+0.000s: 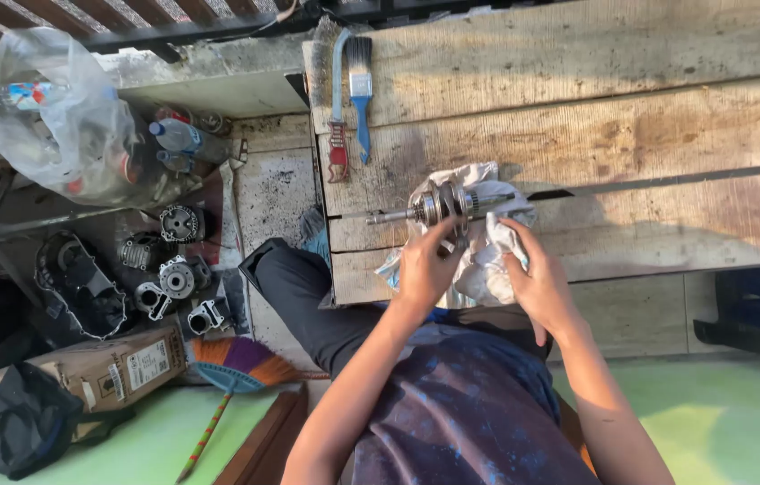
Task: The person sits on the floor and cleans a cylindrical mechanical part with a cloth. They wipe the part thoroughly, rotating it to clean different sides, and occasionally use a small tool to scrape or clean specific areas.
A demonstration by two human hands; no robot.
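A steel shaft with gears [434,207] lies across a crumpled white rag [478,233] near the front edge of a worn wooden bench [631,135]. My left hand [425,265] grips the gear cluster at the shaft's middle, fingers curled around it. My right hand [532,278] holds the white rag bunched against the shaft's right end. The shaft's thin left end sticks out past the rag over the planks.
A blue-handled paintbrush [361,90] and a red-handled wire brush [338,117] lie on the bench's left end. Engine parts [173,269], plastic bottles [178,136], a clear bag [57,117], a cardboard box [101,368] and a colourful broom [236,368] crowd the floor at left.
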